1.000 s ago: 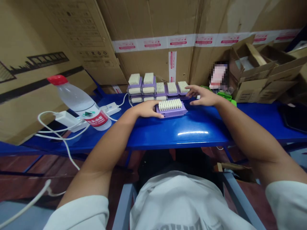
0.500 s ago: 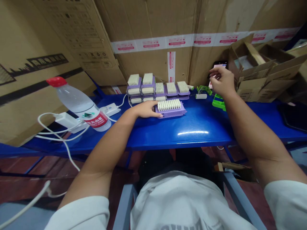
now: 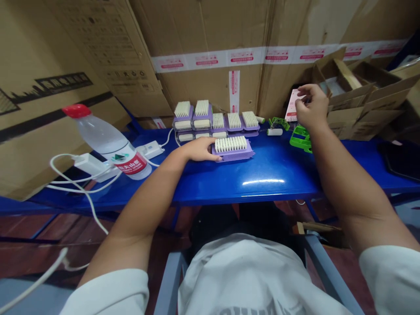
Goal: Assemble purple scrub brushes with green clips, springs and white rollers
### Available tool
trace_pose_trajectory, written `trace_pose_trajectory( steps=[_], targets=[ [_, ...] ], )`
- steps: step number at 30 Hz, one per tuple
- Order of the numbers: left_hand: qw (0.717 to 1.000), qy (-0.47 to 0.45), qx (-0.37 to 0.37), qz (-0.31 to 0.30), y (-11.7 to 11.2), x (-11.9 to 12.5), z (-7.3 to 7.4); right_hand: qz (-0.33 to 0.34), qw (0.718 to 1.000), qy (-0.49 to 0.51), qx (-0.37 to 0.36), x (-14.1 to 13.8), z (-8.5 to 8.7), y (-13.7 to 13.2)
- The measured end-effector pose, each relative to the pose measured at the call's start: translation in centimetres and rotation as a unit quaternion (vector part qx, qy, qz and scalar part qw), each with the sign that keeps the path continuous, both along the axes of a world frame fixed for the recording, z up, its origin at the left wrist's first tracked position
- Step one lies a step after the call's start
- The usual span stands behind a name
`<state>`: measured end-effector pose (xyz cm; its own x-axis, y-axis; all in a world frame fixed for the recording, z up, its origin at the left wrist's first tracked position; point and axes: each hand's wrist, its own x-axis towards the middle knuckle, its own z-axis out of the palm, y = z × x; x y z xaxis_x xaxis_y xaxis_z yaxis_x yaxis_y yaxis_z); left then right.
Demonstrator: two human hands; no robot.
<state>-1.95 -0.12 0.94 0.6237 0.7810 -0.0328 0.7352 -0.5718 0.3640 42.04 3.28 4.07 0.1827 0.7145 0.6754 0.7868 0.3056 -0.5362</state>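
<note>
My left hand (image 3: 204, 149) is closed on the left end of a purple brush (image 3: 234, 151), thumb along its near side. Rows of cream tufts stand up from the brush, which rests on the blue table. Behind it, more purple pieces with cream tufts (image 3: 201, 117) are lined up, some stacked. My right hand (image 3: 311, 105) hovers by a phone (image 3: 292, 108) with a lit pink-and-white screen. Its fingers are bent, thumb apart from the forefinger, and hold nothing I can see. Whether a fingertip touches the screen, I cannot tell. Below this hand lies a bright green plastic piece (image 3: 300, 139).
A red-capped water bottle (image 3: 113, 142) leans at the left beside white chargers (image 3: 95, 167) and cables. Open cardboard boxes (image 3: 357, 105) stand at the right. A small white roller (image 3: 274, 131) lies near the green parts. Cardboard (image 3: 210, 35) walls the table's back.
My right hand has shifted slightly right and up, uncovering more of the phone. The screen's picture has changed to mostly pink and white. My left hand stays on the brush.
</note>
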Motion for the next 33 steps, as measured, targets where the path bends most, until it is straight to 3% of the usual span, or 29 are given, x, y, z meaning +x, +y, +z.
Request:
trace_pose_trajectory(
  steps=[6,16,22,31,33],
  targets=[
    [1.000,0.003,-0.002,-0.001,0.1,0.0,0.0,0.062,0.997,-0.030,-0.024,0.7,-0.1,0.0],
    [1.000,-0.003,-0.006,-0.008,0.0,0.0,-0.1,-0.009,0.999,-0.024,-0.024,0.6,-0.2,0.5],
    [1.000,-0.012,-0.012,-0.007,0.1,-0.1,-0.1,-0.048,0.984,-0.115,-0.129,0.4,-0.4,0.1],
    [1.000,-0.013,-0.010,-0.001,0.0,-0.1,0.0,-0.091,0.926,-0.249,-0.267,1.2,-0.7,0.5],
    [1.000,-0.027,-0.009,-0.004,0.2,-0.2,-0.1,-0.075,0.912,-0.268,-0.300,1.9,-0.8,1.0]
  ],
)
